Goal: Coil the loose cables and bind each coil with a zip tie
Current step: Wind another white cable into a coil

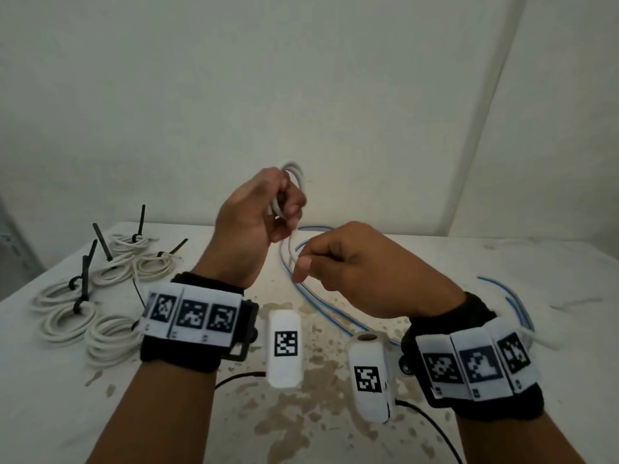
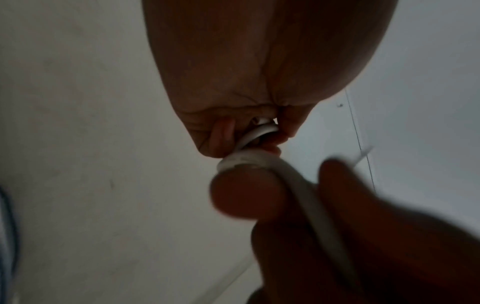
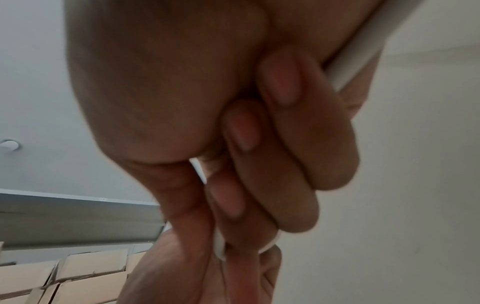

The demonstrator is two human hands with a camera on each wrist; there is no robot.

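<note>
My left hand is raised above the table and grips a small coil of white cable, several loops wide. The cable's loose strand hangs down from the coil, and my right hand pinches it just below. In the left wrist view the loops sit under the curled fingers of my left hand, and my right hand holds the strand. In the right wrist view my right hand curls round the white cable. I see no zip tie in either hand.
Several white coils bound with black zip ties lie at the table's left. Loose blue cables curve across the stained white table behind and right of my hands. Cardboard boxes show in the right wrist view.
</note>
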